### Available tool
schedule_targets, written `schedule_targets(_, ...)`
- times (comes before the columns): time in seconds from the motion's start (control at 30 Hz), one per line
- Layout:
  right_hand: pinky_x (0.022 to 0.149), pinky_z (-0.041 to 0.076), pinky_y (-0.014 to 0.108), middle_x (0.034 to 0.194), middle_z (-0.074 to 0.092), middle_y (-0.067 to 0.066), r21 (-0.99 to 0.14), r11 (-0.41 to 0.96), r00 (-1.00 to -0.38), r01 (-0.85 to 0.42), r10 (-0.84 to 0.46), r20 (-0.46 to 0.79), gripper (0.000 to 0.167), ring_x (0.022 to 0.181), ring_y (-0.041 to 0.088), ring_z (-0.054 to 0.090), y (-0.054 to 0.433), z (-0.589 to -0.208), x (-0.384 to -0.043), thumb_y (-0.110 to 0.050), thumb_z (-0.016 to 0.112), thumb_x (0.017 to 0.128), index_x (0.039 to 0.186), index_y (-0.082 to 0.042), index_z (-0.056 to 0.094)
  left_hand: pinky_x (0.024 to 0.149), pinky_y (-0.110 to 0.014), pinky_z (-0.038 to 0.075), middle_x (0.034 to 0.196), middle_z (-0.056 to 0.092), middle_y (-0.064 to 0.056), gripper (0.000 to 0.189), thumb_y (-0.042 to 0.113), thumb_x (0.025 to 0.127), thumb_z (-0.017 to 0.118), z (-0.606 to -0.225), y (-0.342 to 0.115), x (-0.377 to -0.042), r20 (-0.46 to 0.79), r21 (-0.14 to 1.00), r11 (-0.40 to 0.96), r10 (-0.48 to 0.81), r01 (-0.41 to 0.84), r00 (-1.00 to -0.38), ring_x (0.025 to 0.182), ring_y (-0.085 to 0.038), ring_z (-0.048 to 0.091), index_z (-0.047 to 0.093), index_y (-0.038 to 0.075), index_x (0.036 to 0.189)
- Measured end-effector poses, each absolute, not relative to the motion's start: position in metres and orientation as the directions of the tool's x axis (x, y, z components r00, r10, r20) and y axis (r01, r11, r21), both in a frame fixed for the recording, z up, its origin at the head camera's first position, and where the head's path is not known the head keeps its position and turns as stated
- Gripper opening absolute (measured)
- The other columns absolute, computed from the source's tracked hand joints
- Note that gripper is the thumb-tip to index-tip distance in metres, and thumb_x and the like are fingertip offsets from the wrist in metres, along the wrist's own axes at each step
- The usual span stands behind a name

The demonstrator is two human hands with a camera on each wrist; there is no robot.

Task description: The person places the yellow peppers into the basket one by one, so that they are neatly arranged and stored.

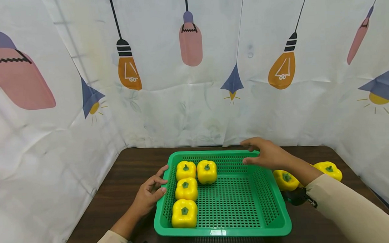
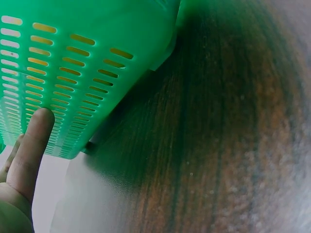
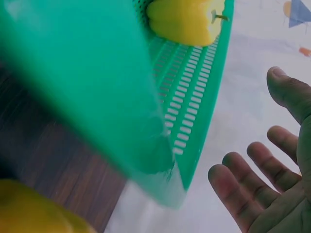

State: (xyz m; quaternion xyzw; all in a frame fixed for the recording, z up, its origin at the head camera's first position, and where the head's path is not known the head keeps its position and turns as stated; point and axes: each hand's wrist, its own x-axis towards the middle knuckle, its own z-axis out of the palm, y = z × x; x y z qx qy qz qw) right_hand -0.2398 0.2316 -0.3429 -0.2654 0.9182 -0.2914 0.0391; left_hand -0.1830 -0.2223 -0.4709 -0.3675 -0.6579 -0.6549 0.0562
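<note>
While the left hand (image 1: 149, 193) touches the green basket (image 1: 243, 231) with relaxed fingers, four yellow peppers (image 1: 186, 189) already sit inside. At least two more peppers (image 1: 329, 170) lie on the counter (image 1: 144, 160) rightward, apparently left to load; beyond, the right hand (image 1: 269, 155) hovers, fingers parted, holding nothing.

Basket (image 1: 243, 232) is smooth, shiny plastic, peppers (image 1: 184, 218) are pretty glossy and look plastic too. Table (image 1: 135, 173) has wood grain, soft sheen. Backdrop (image 1: 181, 116) is wrinkly, cloth or plastic, can't tell.
</note>
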Motion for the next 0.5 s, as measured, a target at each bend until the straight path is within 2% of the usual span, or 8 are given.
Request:
schedule_targets(0.17,0.090,0.055,0.049,0.148,0.051,0.013,-0.556,0.687,-0.859,-0.468,-0.502,0.103,0.072,0.126,0.036,0.057,0.246,-0.344,-0.238,-0.045,0.076,0.091,0.149,-0.011,0.050,0.107,-0.026,0.044,0.163,0.030,-0.023,0.022,-0.017,0.097,0.046,-0.471,-0.222,-0.184,0.570,0.809,-0.125,0.406,0.574,-0.714,0.148,-0.015,0.035,0.054,-0.011,0.116)
schedule_targets(0.5,0.089,0.055,0.050,0.143,0.054,0.016,-0.543,0.718,-0.883,-0.435,-0.458,0.102,0.074,0.119,0.034,0.061,0.270,-0.346,-0.232,-0.049,0.075,0.091,0.149,-0.011,0.051,0.109,-0.025,0.041,0.163,0.029,-0.024,0.021,-0.016,0.097,0.047,-0.473,-0.222,-0.184,0.555,0.819,-0.116,0.408,0.562,-0.725,0.148,-0.014,0.034,0.054,-0.010,0.116)
